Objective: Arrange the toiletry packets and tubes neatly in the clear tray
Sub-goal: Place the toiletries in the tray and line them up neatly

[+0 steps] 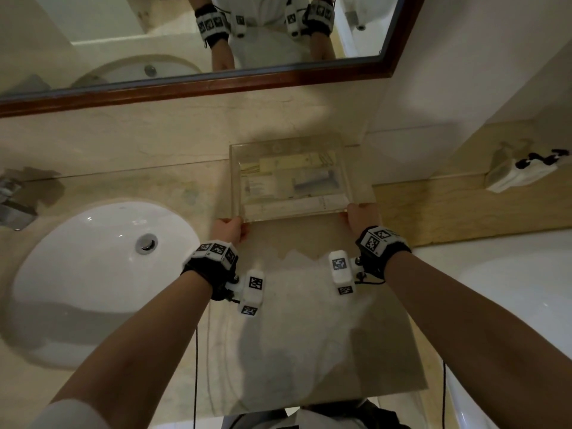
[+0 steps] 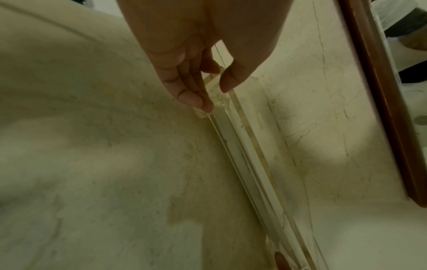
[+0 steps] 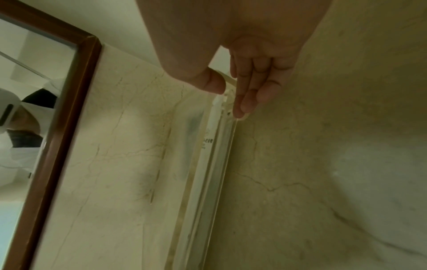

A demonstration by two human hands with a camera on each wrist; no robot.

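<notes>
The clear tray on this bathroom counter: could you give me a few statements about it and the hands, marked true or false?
1. Both hands hold the clear tray at its near corners. True: left hand, right hand.
2. The tray is empty. False: packets lie inside.
3. The tray sits in the sink. False: it is right of it, on the counter.
4. A mirror hangs behind the counter. True.

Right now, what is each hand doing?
Left hand: pinches the near left corner of the clear plastic tray.
Right hand: pinches the tray's near right corner.
</notes>
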